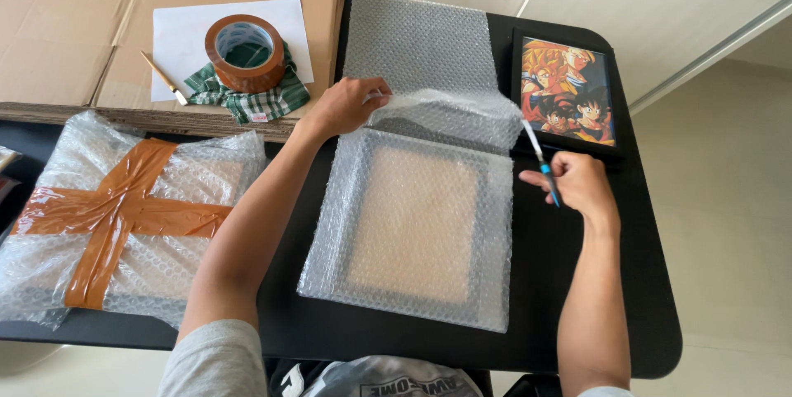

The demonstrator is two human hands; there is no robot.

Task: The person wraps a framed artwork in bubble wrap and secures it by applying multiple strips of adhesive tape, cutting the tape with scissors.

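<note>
My left hand (346, 104) pinches the upper left edge of a sheet of bubble wrap (412, 42) where it folds over a wrapped picture frame (412, 228) lying face down on the black table (569, 281). My right hand (577, 184) grips a blue-handled craft knife (540, 162), its blade pointing up toward the fold's right end. The frame under the wrap shows a tan back with a dark border.
A bundle wrapped in bubble wrap and crossed with brown tape (124, 215) lies at the left. Flattened cardboard (74, 25) at the back carries a white sheet, a brown tape roll (245, 52), a green checked cloth and a pencil. An unwrapped framed cartoon picture (568, 92) sits at the far right.
</note>
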